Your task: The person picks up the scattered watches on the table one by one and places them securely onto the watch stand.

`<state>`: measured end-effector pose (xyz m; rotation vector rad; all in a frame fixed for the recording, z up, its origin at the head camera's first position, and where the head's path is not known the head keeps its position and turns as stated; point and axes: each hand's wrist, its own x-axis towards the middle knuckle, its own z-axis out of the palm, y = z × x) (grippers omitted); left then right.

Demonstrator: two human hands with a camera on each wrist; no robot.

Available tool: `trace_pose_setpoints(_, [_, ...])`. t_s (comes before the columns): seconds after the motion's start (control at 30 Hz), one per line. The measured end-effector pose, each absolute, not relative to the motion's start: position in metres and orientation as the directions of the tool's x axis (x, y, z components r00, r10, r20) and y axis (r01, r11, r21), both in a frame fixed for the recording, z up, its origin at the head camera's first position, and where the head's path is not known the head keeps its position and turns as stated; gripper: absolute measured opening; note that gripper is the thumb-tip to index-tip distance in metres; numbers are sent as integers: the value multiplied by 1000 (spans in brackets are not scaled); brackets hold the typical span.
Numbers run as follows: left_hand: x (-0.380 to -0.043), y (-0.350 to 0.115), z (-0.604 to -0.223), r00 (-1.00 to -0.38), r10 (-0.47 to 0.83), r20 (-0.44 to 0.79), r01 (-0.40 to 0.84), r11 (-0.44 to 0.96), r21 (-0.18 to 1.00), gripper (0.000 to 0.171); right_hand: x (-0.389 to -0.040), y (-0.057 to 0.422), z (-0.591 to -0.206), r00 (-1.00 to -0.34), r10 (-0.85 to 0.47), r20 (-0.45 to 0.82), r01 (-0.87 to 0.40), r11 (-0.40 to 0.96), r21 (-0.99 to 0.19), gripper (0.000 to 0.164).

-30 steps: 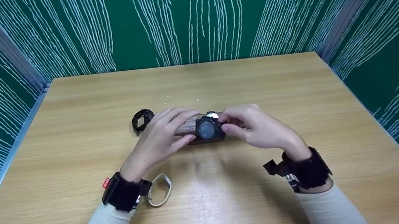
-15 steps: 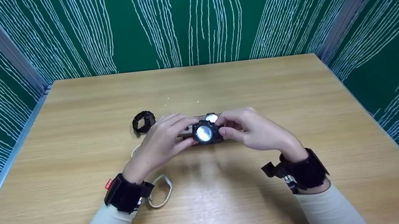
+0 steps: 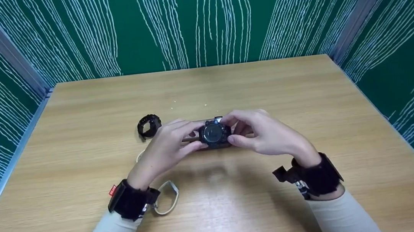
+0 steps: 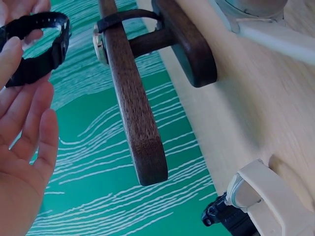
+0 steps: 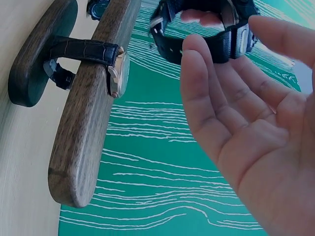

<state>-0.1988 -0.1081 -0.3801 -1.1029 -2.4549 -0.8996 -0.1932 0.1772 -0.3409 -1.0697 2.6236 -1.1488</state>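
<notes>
Between my two hands is a black wristwatch [image 3: 213, 132] with a round dark face, its strap a closed loop. My left hand [image 3: 173, 142] pinches its left side with thumb and fingers; my right hand [image 3: 268, 130] grips the right side. The left wrist view shows the watch's black strap [image 4: 37, 66] among the fingers. Just beyond the watch stands a dark wooden T-bar watch stand [image 5: 81, 132]. Round its bar sits a watch with a dark leather strap [image 5: 86, 51] and a gold-toned case.
Another black watch [image 3: 149, 126] lies on the wooden table [image 3: 265, 86], left of the stand. A white-strapped watch [image 3: 177, 196] lies nearer, beside the left wrist. A second pale watch [image 3: 140, 156] is mostly hidden behind the left hand. Green patterned panels [image 3: 197, 24] surround the table.
The held watch has shifted slightly, and its face has tilted: it caught a bright glare half a second ago and is dark now. Both hands have stayed on it.
</notes>
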Motion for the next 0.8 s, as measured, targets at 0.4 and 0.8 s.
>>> trace_pose_setpoints(0.4, [-197,-107,-379,-678,547,491,735,513,443,42,-194,176,-344,-779,-600,182,-544,503,-672,32])
trace_pose_setpoints(0.8, [-197,-106,-379,-688,559,463,726,529,439,40,-196,177,-345,-795,-596,116,-501,536,-680,36])
